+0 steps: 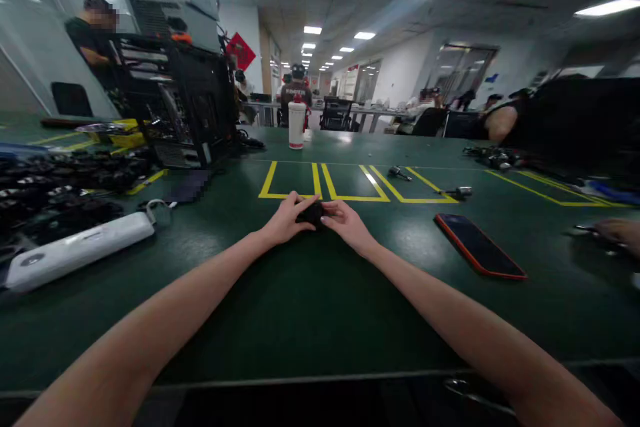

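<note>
The left hand (pixel 289 219) and right hand (pixel 349 225) pinched a small black object (pixel 312 213) between them, just on the near side of the yellow tape (pixel 267 180). From there the green tabletop (pixel 310 307) extended between the forearms (pixel 200 287) to its near edge (pixel 280 381). A phone (pixel 479 245) lay to the right, well apart. Within the rightmost of the three central taped bays (pixel 425 201) lay a metal part (pixel 399 173). The open-sided computer case (pixel 205 113) contained circuit parts (pixel 170 107); the contents of the white bottle (pixel 297 125) were hidden.
</note>
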The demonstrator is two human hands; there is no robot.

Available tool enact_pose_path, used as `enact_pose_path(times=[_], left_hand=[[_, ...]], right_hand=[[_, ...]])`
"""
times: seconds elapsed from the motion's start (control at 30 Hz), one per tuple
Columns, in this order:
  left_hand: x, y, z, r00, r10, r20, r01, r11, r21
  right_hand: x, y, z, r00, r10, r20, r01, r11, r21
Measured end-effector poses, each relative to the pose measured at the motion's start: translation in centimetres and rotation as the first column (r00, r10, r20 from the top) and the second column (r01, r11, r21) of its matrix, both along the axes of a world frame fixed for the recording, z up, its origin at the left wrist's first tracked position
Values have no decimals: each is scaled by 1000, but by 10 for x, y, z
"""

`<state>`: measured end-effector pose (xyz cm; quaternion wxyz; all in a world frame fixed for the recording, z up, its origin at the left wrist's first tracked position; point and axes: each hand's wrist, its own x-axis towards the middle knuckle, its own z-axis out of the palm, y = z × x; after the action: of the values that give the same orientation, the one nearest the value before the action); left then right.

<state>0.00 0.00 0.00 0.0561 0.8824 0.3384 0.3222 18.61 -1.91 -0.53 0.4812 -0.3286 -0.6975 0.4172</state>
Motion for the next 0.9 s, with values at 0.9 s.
enact_pose_path(times=[0.9], left_hand=[[7, -9, 3, 971, 229, -70, -237, 869, -434]], right_hand=[[-4, -3, 2, 997, 54, 58, -50, 996, -68]])
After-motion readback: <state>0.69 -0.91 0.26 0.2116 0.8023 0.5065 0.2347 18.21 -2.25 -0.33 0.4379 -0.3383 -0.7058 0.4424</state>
